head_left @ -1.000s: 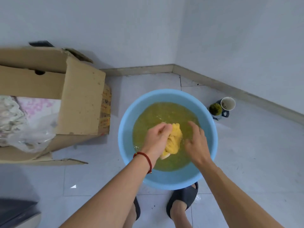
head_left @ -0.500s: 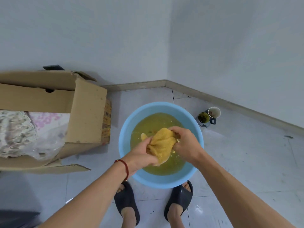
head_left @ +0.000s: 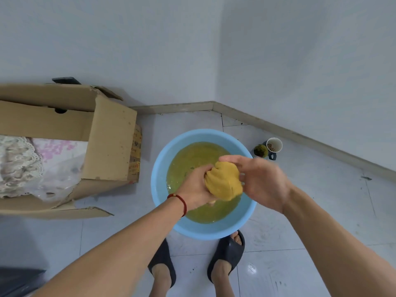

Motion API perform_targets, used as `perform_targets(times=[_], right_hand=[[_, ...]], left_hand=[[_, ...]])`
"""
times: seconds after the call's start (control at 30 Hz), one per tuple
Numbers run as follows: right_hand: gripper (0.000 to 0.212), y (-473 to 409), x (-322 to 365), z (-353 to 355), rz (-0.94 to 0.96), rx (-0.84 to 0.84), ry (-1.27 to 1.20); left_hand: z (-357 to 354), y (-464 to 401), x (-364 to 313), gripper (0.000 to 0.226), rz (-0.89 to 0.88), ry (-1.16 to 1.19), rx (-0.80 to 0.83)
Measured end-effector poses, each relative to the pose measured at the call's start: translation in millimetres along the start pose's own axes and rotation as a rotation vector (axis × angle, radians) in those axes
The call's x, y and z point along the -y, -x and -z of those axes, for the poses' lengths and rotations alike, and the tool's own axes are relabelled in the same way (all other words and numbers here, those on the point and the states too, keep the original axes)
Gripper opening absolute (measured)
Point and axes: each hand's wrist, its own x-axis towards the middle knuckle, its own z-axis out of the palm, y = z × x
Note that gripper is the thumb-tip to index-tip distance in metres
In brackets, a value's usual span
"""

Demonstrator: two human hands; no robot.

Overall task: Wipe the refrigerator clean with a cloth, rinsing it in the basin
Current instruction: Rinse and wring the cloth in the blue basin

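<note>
A round light-blue basin (head_left: 159, 190) stands on the tiled floor, holding yellow-green water. Above the water is a bunched, wet yellow cloth (head_left: 224, 182). My left hand (head_left: 196, 186), with a red cord on its wrist, grips the cloth's left side. My right hand (head_left: 260, 181) rests against the cloth's right side with its fingers spread and partly lifted off it. The refrigerator is not in view.
An open cardboard box (head_left: 111, 142) with fabric and plastic inside sits to the left of the basin. Two small cups (head_left: 267, 147) stand by the skirting board at the right. My feet in dark slippers (head_left: 227, 252) are just in front of the basin. White walls meet in a corner behind.
The cloth came up out of the water and was bunched between both hands. My right hand's fingers have since spread and loosened on it. The view has shifted upward.
</note>
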Motion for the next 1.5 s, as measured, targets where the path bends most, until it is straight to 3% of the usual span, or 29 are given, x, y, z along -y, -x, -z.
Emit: perform_targets(times=[0.03, 0.1, 0.2, 0.3, 0.37, 0.43, 0.47, 0.6, 0.7, 0.77, 0.8, 0.87, 0.9, 0.97, 1.07, 1.2, 1.27, 1.3, 1.37, 1.43, 1.5], right_hand=[[0.035, -2.0, -1.9, 0.0, -0.007, -0.079, -0.014], [0.045, -6.2, -12.9, -5.0, -0.104, -0.171, -0.066], [0.077, -12.5, -37.3, -16.4, -0.307, 0.068, -0.215], [0.079, -14.8, -42.8, -15.8, -0.365, 0.184, -0.086], [0.052, -17.1, -35.8, -19.1, -0.358, 0.153, 0.251], [0.021, -21.3, -28.8, -25.7, -0.290, 0.117, 0.808], [0.017, -26.0, -27.9, -28.4, -0.240, 0.076, 1.094], [0.026, -43.7, -42.0, -26.9, 0.154, -0.105, 1.822], [0.037, -44.1, -58.7, -17.4, 0.387, -0.237, 1.949], [0.037, -42.2, -57.8, -13.9, 0.371, -0.218, 1.766], [0.037, -39.4, -54.0, -13.9, 0.255, -0.154, 1.568], [0.027, -28.8, -44.4, -14.8, 0.070, -0.092, 0.888], [0.025, -23.0, -41.1, -14.3, 0.045, -0.146, 0.515], [0.044, -17.3, -41.2, -13.5, -0.026, -0.238, -0.006], [0.070, -16.9, -51.3, -31.8, -0.126, -0.055, -0.324], [0.082, -26.0, -60.1, -44.8, -0.212, 0.359, -0.440], [0.063, -32.4, -54.2, -40.0, -0.237, 0.388, -0.273], [0.048, -34.5, -49.4, -39.5, -0.248, 0.330, -0.086], [0.022, -40.2, -40.7, -40.2, -0.215, 0.132, 0.466], [0.019, -48.8, -37.5, -42.7, -0.168, -0.054, 1.001], [0.019, -53.0, -36.9, -45.0, -0.116, -0.154, 1.319]], left_hand=[[1.7, -0.8, -1.6, 0.032, -0.099, -0.156, -0.024], [3.9, 0.3, -6.2, 0.028, -0.338, -0.458, -0.066], [11.2, -1.7, -8.2, 0.026, -0.528, -0.783, -0.052], [28.8, -8.0, -0.1, 0.041, -0.510, -0.957, 0.039], [35.4, -10.1, 5.2, 0.056, -0.551, -1.186, 0.162], [41.5, -9.3, 4.3, 0.033, -0.453, -1.247, 0.190], [43.2, -12.6, 5.1, 0.025, -0.396, -1.253, 0.181], [40.7, -27.1, -1.3, 0.014, -0.162, -1.130, 0.167], [40.1, -36.1, -15.7, 0.018, 0.123, -0.890, 0.333], [40.4, -39.9, -17.1, 0.016, 0.130, -0.884, 0.359], [40.9, -39.4, -16.9, 0.013, 0.071, -0.978, 0.320], [41.5, -36.7, -11.8, 0.013, -0.126, -1.121, 0.212], [42.5, -34.4, -8.6, 0.017, -0.247, -1.128, 0.167], [50.0, -30.8, -6.5, 0.030, -0.518, -1.108, 0.097], [53.5, -20.1, -9.8, 0.029, -0.820, -1.090, 0.041], [60.8, -20.4, -13.4, 0.019, -0.934, -1.155, 0.010], [67.7, -24.7, -13.8, 0.015, -0.892, -1.248, 0.028], [69.4, -26.9, -13.3, 0.022, -0.847, -1.329, 0.075], [62.3, -24.5, -22.3, 0.021, -0.594, -1.545, 0.184], [48.3, -22.0, -24.1, 0.013, -0.309, -1.594, 0.191], [36.7, -25.7, -19.7, 0.018, -0.088, -1.435, 0.157]])
